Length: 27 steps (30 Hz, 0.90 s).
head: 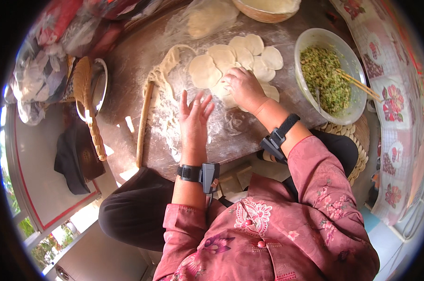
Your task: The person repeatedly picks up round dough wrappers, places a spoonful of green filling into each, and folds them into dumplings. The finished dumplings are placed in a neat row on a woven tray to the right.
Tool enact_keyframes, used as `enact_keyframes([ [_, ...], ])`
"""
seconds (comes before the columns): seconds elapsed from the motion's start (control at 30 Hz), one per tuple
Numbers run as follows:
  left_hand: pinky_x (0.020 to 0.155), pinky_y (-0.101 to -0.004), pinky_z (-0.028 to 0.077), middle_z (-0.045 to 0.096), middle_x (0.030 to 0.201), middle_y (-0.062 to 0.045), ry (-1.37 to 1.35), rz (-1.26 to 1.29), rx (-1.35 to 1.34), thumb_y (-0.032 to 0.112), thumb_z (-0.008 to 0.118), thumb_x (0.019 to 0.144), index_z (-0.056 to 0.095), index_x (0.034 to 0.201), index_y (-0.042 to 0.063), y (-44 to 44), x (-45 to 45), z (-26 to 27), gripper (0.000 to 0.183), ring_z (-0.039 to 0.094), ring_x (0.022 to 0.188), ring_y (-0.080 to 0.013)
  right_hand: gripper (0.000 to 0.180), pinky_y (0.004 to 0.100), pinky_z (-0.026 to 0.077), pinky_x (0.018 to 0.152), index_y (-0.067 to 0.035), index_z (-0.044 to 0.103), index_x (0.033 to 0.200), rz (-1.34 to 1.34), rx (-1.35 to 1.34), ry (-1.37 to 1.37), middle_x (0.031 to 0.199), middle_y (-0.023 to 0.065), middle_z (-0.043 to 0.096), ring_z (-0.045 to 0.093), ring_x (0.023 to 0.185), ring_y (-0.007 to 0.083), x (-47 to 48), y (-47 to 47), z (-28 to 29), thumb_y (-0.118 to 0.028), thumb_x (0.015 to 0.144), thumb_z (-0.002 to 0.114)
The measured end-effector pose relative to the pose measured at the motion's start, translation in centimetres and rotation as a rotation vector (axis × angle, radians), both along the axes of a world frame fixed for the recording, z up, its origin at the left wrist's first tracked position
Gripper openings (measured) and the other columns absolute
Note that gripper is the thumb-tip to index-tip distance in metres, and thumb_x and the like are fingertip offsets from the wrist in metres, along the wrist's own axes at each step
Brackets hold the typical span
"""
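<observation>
Several round dough wrappers [205,72] lie overlapping on the floured wooden board [229,140]. Over their near side is my right hand [245,87], fingers bent down toward the dough. The fingertips are partly hidden, so whether they pinch a wrapper cannot be told. My left hand [195,117] hangs to the left above loose flour, empty, with its fingers apart. Farther left a thin wooden rolling pin [144,123] rests beside a strip of dough [166,77].
At the right stands a white bowl [299,70] of chopped green filling [324,79], with chopsticks [359,84] in it. A plastic bag [212,19] of dough and another bowl [268,14] are at the back. A straw whisk broom [83,84] lies against a metal basin [104,73] at left.
</observation>
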<state>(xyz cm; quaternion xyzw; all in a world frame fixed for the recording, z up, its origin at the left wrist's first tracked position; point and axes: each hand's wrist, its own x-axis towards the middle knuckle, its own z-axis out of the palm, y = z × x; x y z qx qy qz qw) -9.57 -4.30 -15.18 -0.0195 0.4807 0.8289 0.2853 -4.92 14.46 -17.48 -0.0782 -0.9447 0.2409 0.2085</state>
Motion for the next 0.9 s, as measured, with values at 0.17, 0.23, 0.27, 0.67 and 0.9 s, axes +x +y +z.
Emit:
enact_keyframes([
  [0.17, 0.098, -0.0455, 0.053, 0.043, 0.143, -0.025, -0.213, 0.068, 0.133, 0.007, 0.051, 0.101, 0.026, 0.15, 0.002, -0.5, -0.9, -1.2, 0.055, 0.056, 0.123, -0.0351, 0.009, 0.0393, 0.046, 0.088, -0.012, 0.068, 0.085, 0.087, 0.142, -0.027, 0.096, 0.0044, 0.061, 0.057, 0.101, 0.0267, -4.5, 0.0, -1.5, -0.009, 0.077, 0.063],
  [0.23, 0.098, -0.0447, 0.053, 0.047, 0.139, -0.025, -0.289, 0.071, 0.153, 0.008, 0.05, 0.102, 0.033, 0.145, 0.0, -0.7, -1.2, -1.9, 0.048, 0.056, 0.122, -0.0349, 0.006, 0.0394, 0.046, 0.087, -0.012, 0.067, 0.082, 0.118, 0.165, -0.135, 0.095, 0.0042, 0.06, 0.057, 0.101, 0.0265, -5.2, 0.3, -1.9, -0.011, 0.077, 0.063],
  [0.27, 0.099, -0.0419, 0.052, 0.051, 0.135, -0.025, -0.283, 0.067, 0.154, 0.014, 0.048, 0.104, 0.038, 0.141, -0.002, -0.7, -1.1, -2.2, 0.042, 0.056, 0.123, -0.0337, 0.002, 0.0396, 0.045, 0.088, -0.011, 0.065, 0.079, 0.122, 0.147, -0.127, 0.094, 0.0039, 0.06, 0.057, 0.101, 0.0261, -5.4, 0.4, -2.1, -0.012, 0.078, 0.063],
  [0.67, 0.109, -0.0503, 0.041, 0.054, 0.135, -0.023, -0.539, -0.111, 0.464, 0.057, 0.035, 0.102, 0.043, 0.136, 0.003, 0.5, 0.4, -3.3, 0.064, 0.051, 0.128, -0.039, 0.011, 0.04, 0.051, 0.083, -0.004, 0.071, 0.084, 0.266, -0.485, -0.126, 0.089, 0.0158, 0.069, 0.064, 0.088, 0.0332, 2.6, -5.4, 5.1, -0.012, 0.083, 0.065],
  [0.9, 0.106, -0.0454, 0.046, 0.05, 0.14, -0.024, -0.352, -0.118, 0.176, 0.025, 0.047, 0.104, 0.035, 0.143, -0.002, 1.7, 0.5, -1.9, 0.049, 0.052, 0.128, -0.0371, 0.018, 0.032, 0.051, 0.074, -0.002, 0.069, 0.105, -0.331, -0.231, -0.021, 0.093, 0.0128, 0.064, 0.063, 0.081, 0.0243, 16.1, 3.4, 15.3, 0.003, 0.088, 0.062],
])
